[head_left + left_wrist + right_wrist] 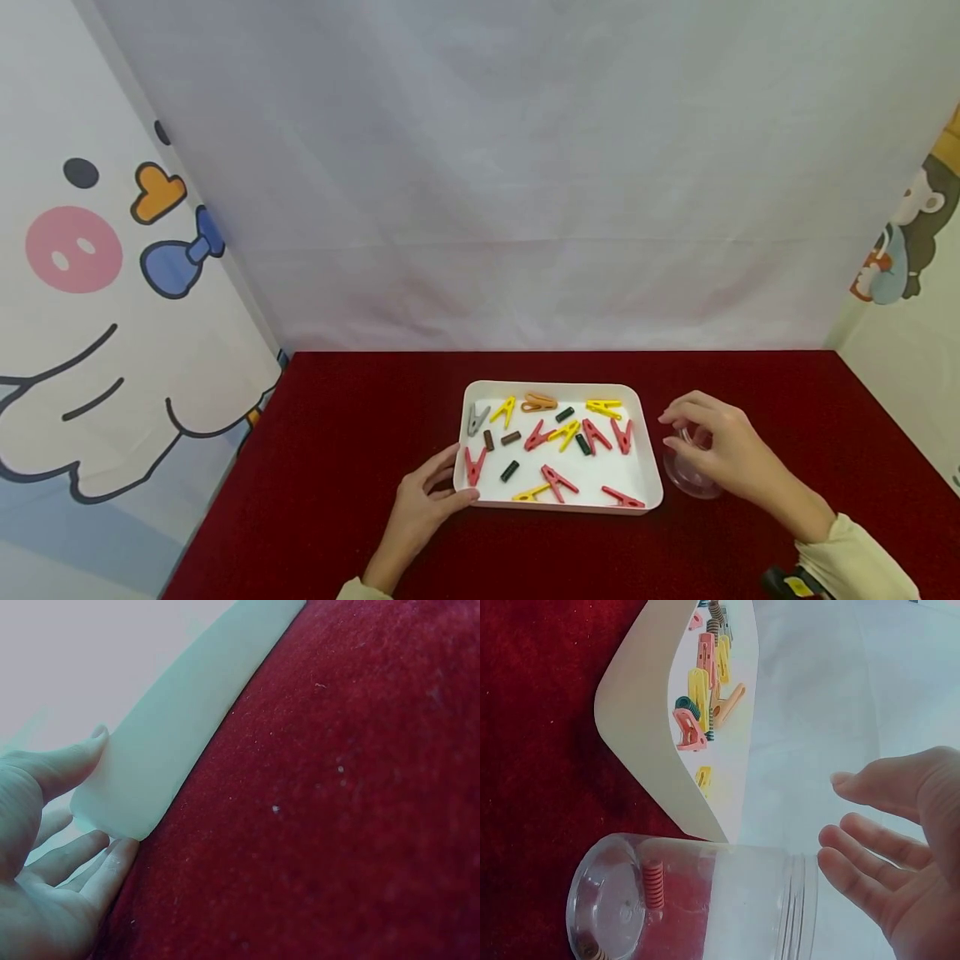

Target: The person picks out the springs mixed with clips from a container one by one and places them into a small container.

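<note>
My left hand point(423, 504) grips the near left corner of a white tray point(562, 507), thumb on the side and fingers around the corner, as the left wrist view shows. Plastic clothespins lie spread in the tray: several red point(558, 483), several yellow point(504, 411), a grey point(477, 419) and an orange point(539, 402). Among them are dark green springs point(510, 472) and brown springs point(511, 437). To the tray's right stands a clear plastic jar point(742, 900), with a red spring point(653, 883) and a brownish spring point(592, 951) at its bottom. Above its mouth hovers my right hand point(720, 442), fingers loosely bent, holding nothing.
A dark red cloth point(360, 433) covers the table. White curtain point(525, 208) hangs behind its far edge, and printed cartoon panels point(97, 333) flank it on both sides.
</note>
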A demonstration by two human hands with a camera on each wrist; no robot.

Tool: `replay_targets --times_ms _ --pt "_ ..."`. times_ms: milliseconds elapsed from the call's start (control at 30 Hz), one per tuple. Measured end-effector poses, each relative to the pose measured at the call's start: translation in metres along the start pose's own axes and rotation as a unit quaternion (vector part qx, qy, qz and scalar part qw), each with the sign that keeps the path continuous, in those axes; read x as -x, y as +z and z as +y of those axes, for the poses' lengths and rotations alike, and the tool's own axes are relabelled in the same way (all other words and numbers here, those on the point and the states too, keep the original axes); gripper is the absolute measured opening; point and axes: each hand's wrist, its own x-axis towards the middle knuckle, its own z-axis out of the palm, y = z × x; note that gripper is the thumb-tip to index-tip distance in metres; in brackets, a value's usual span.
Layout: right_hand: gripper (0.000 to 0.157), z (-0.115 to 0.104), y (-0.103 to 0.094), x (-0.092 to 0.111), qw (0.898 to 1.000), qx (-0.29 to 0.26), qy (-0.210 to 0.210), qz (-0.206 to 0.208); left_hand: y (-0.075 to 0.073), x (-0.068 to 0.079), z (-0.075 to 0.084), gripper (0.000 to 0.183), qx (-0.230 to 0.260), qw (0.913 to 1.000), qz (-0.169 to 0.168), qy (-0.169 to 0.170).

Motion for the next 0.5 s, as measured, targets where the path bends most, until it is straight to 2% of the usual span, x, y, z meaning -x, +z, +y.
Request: replay_targets --times_ms 233,500 --pt "0.037 -0.001 0.004 -0.003 1.0 0.012 0.002 -0.003 0.0 -0.002 -0.004 0.069 0.007 1.0 -0.003 0.001" --pt "0.034 -0.002 0.011 -0.005 0.999 0.007 0.017 -0.027 0.0 -0.002 -0.005 0.069 0.011 0.9999 -0.003 0.003"
